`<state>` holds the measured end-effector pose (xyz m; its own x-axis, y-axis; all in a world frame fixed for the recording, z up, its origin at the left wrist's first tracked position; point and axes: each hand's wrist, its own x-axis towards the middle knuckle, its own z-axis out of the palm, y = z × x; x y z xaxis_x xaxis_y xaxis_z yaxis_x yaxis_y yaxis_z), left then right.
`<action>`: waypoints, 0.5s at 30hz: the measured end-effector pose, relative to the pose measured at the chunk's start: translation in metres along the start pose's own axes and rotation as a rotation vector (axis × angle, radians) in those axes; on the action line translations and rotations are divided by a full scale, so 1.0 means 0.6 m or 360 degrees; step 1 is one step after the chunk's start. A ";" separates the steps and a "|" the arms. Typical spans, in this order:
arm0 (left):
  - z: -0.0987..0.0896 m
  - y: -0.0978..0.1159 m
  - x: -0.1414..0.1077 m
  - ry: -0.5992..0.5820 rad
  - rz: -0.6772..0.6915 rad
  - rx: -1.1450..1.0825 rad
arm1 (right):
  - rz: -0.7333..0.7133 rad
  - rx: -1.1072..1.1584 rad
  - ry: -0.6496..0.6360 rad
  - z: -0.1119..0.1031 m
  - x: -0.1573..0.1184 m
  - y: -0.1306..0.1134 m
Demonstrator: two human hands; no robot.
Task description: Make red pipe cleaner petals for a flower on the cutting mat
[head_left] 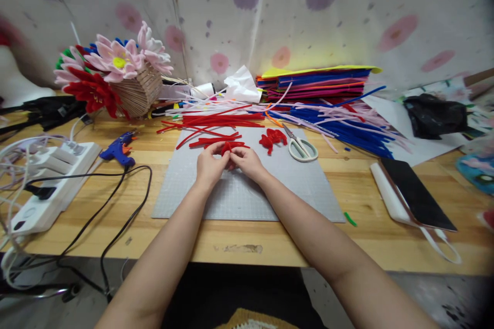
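Observation:
Over the grey cutting mat [239, 200], my left hand [210, 164] and my right hand [247, 160] meet with fingers pinched on a small bent red pipe cleaner [226, 148]. My fingers hide most of its shape. Just beyond them lie loose red pipe cleaners [216, 140], and a thicker bunch of red ones [224, 120] sits at the mat's far edge. To the right of my hands rests a cluster of shaped red pipe-cleaner pieces [272, 139]. Beside it are scissors [301, 146] with pale handles, blades pointing away.
A blue glue gun [119, 150] and white power strip [57, 185] with trailing cables lie left. Behind stands a basket [141, 90] of pipe-cleaner flowers [116, 59]. Blue pipe cleaners [347, 131] spread at back right, near a phone [417, 193] on a white block.

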<state>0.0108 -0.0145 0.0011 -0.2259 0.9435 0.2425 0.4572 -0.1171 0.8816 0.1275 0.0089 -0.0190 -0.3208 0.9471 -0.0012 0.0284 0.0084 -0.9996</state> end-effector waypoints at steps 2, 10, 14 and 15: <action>0.000 -0.004 0.002 -0.0011 -0.0045 -0.0052 | 0.0027 0.0039 -0.0063 -0.001 0.000 0.000; -0.003 0.011 -0.004 0.0060 -0.0078 0.0361 | 0.0089 -0.0117 0.0145 0.009 -0.004 -0.007; 0.001 0.011 -0.006 0.0096 -0.0049 0.0542 | -0.0008 -0.0350 0.0207 0.008 -0.007 -0.012; 0.003 0.009 -0.005 0.0070 -0.0035 0.0491 | -0.0020 -0.0362 0.0197 0.007 -0.006 -0.012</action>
<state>0.0151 -0.0172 0.0043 -0.2723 0.9297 0.2480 0.6898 0.0089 0.7239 0.1244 0.0038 -0.0120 -0.2045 0.9784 0.0288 0.2416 0.0790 -0.9672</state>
